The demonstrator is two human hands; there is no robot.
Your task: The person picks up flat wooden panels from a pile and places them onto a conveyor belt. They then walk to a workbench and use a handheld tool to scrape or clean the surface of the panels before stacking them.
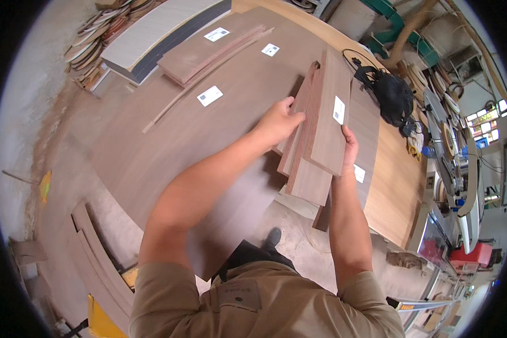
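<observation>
A stack of several narrow brown wood-grain boards (328,132) tilts up in front of me, over the near right edge of a large brown panel (169,141). Its front board carries a white label (338,109). My left hand (280,119) is closed on the left edge of the boards, thumb and fingers pinching there. Along the opposite edge my right hand (350,147) grips the stack, with part of its fingers hidden behind the wood. The far ends of the boards point away from me, and their reddish-brown side edges show.
On the panel lie more stacked boards (205,53), a thin curved strip (177,98) and loose labels (210,96). A thick curved block (169,34) stands at far left. To the right are a black bag (393,97) and a light wood surface (397,197). Curved pieces (98,248) stand lower left.
</observation>
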